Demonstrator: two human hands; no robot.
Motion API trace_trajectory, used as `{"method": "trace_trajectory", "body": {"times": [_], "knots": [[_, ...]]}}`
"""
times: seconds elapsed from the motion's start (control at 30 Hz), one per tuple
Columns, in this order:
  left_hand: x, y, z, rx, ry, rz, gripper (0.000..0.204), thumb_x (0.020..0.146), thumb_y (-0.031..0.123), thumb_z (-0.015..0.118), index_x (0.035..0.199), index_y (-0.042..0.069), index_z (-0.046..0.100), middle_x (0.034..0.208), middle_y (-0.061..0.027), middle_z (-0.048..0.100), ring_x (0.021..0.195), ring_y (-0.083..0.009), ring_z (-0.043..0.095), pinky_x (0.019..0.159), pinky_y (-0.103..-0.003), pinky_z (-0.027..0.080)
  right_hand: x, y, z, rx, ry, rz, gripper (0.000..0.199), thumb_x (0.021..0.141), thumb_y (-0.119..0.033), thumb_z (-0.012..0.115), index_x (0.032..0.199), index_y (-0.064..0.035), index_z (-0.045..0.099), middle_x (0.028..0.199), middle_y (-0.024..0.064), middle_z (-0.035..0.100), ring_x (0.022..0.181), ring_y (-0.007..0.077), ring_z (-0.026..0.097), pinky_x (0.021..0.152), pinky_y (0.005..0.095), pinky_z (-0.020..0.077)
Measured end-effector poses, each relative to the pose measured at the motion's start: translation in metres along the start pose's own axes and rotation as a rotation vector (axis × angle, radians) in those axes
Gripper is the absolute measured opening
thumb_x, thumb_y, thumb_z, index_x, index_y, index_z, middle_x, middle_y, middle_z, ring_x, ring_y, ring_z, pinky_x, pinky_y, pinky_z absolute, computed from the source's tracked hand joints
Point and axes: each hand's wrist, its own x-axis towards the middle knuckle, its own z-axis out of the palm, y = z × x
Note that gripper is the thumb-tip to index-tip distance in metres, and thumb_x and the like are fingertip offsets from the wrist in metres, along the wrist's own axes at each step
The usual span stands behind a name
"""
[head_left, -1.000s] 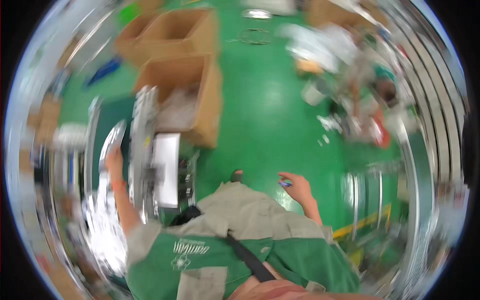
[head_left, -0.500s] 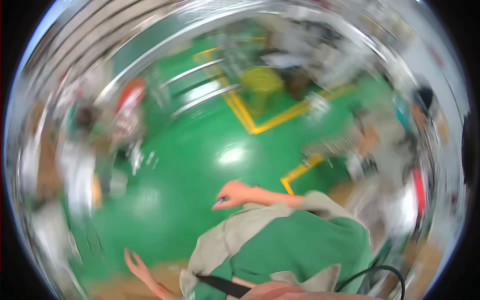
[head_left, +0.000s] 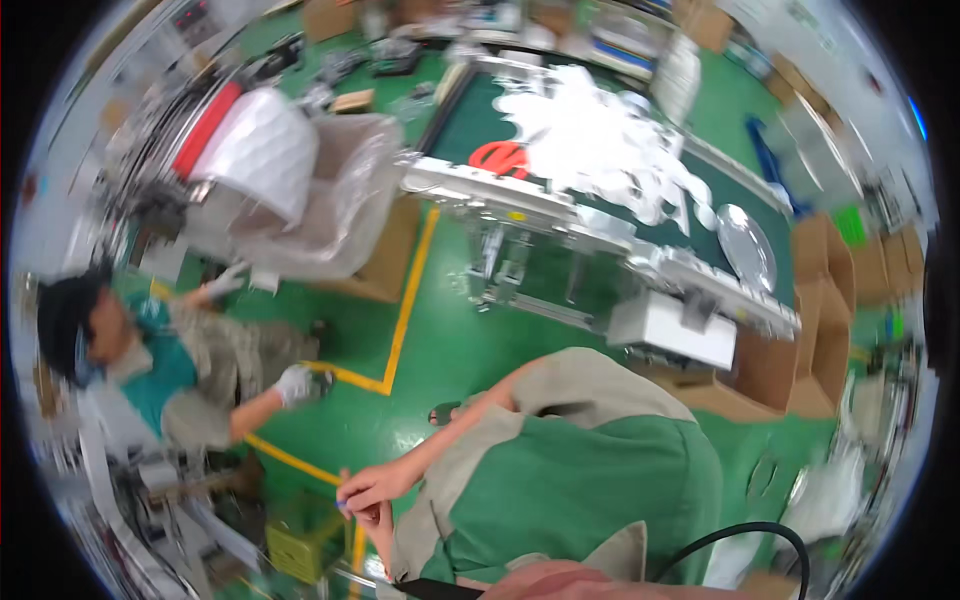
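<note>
In front of my body, low in the picture, my right hand (head_left: 372, 487) reaches across and meets my left hand (head_left: 380, 524). My right fingers are bent together around a small bluish thing, too little and blurred to name. My left hand is partly covered by the right one and by my sleeve, so its fingers hardly show. Both hands are over the green floor, beside a yellow floor line (head_left: 300, 461). No bench or machine is touched by either hand.
A conveyor belt (head_left: 470, 125) bears a heap of white pieces (head_left: 590, 130) and an orange-red item (head_left: 498, 158). Open cardboard boxes (head_left: 822, 345) stand at its right end. A plastic-lined bin (head_left: 350, 200) is further left. A co-worker (head_left: 165, 370) in gloves sits at left.
My view has swung round to the conveyor, with the co-worker now at left instead of right. My hands, apart before with the left one open, have come together.
</note>
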Motion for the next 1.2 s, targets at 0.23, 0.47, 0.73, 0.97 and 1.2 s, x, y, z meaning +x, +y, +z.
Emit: {"method": "trace_trajectory", "body": {"times": [0.23,0.47,0.73,0.97,1.2], "knots": [[0.093,0.031,0.112,0.214,-0.54,0.016,0.024,0.091,0.006,0.045,0.109,-0.006,0.055,0.078,-0.0075,0.063,0.075,-0.0114,0.057,0.074,-0.026,0.045,-0.191,-0.063,-0.047,-0.928,0.908,-0.254,0.035,0.086,-0.02,0.053,0.119,-0.0065,0.052,0.109,0.0143,0.055,0.099,0.0295,0.053,0.086,0.0386,0.0411],[0.135,0.063,0.189,0.469,-0.579,-0.028,0.02,0.09,0.006,0.047,0.101,-0.004,0.06,0.081,-0.0053,0.064,0.077,-0.0107,0.056,0.077,-0.025,0.044,-0.437,-0.204,-0.041,-1.183,1.493,-0.055,0.02,0.078,-0.01,0.062,0.098,-0.0083,0.063,0.095,0.0081,0.062,0.089,0.0249,0.057,0.076,0.0342,0.0448],[0.18,0.106,0.335,0.595,-0.612,-0.07,0.015,0.089,0.006,0.05,0.097,-0.003,0.059,0.086,-0.0053,0.064,0.084,-0.0103,0.056,0.079,-0.026,0.042,-0.645,-0.325,-0.205,-1.873,1.612,0.509,0.061,0.07,-0.017,0.066,0.127,-0.0212,0.046,0.134,0.0139,0.04,0.122,0.0368,0.036,0.099,0.0465,0.0301],[0.176,0.111,0.368,0.614,-0.522,-0.225,0.017,0.09,0.008,0.05,0.1,-0.002,0.059,0.09,-0.0057,0.064,0.087,-0.0106,0.056,0.08,-0.025,0.042,-0.66,-0.291,-0.239,-1.849,1.158,0.596,0.054,0.066,-0.012,0.067,0.117,-0.0195,0.054,0.124,0.0097,0.048,0.12,0.0318,0.041,0.097,0.0475,0.0325],[0.174,0.116,0.389,0.699,-0.5,-0.25,0.02,0.09,0.01,0.051,0.105,0.0,0.06,0.091,-0.005,0.065,0.089,-0.0118,0.058,0.081,-0.026,0.043,-0.639,-0.385,-0.207,-1.749,0.929,0.707,0.036,0.074,-0.015,0.064,0.109,-0.0122,0.057,0.113,0.0065,0.056,0.109,0.0246,0.05,0.09,0.0434,0.0376]]}}
